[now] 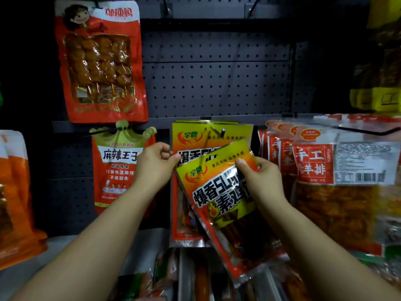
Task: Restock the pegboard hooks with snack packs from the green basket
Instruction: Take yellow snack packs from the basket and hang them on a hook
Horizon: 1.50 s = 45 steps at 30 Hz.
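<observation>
**Both hands on a yellow snack pack at the pegboard**

Bare forearms reach up from the bottom edge toward a dark grey pegboard (pixel 217 83) that fills the background. Largest on it is a red skewer pack (pixel 99 61) hanging high on the left. At right, a row of red-and-white packs (pixel 325 181) with clear windows hangs from a long hook, blurred at the far edge. Left of centre hangs a red crown-topped pack (pixel 117 170), and an orange pack (pixel 15 196) shows at the left edge. In the middle, yellow-and-orange packs (pixel 195 135) hang on a hook (pixel 217 132). In front of them, tilted to the right, is the held snack pack (pixel 219 192) of the same design, its top just below that hook's tip. The right hand (pixel 260 179) grips its right edge, thumb across the front. The left hand (pixel 156 164) pinches its upper left corner, fingers curled. Below, blurred packets lie on a shelf (pixel 149 246)
</observation>
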Each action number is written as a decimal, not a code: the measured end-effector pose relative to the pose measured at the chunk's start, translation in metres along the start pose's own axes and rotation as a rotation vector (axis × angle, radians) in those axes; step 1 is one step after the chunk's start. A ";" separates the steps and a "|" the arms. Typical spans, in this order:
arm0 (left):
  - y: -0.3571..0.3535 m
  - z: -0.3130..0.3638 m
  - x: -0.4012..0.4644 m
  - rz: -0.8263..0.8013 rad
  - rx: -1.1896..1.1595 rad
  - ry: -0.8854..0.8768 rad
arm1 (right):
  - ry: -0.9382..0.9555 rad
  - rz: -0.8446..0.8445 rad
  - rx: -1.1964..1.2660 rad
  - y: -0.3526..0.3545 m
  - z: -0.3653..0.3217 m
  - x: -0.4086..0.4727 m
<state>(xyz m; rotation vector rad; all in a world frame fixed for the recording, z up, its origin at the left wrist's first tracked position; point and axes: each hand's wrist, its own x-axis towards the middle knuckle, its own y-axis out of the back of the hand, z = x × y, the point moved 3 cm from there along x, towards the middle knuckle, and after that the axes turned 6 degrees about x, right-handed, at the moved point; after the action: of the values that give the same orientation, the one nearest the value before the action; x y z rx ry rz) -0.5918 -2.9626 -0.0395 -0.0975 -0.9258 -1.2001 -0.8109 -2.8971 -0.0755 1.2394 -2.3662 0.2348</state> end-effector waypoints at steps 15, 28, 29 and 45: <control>-0.042 -0.019 0.046 -0.009 0.080 0.031 | -0.035 0.150 -0.286 -0.026 0.018 0.055; -0.042 -0.018 0.019 -0.076 -0.039 0.040 | -0.017 0.149 0.009 -0.016 0.030 0.011; -0.041 -0.018 0.015 -0.083 -0.034 0.034 | -0.011 0.128 0.058 -0.015 0.028 0.006; -0.008 0.013 -0.076 -0.198 -0.688 0.012 | 0.101 -0.121 0.440 0.027 -0.027 -0.054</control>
<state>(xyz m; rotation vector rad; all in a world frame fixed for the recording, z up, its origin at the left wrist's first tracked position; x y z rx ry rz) -0.6099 -2.9023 -0.0844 -0.5575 -0.4836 -1.6623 -0.7974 -2.8318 -0.0753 1.5173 -2.2111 0.7922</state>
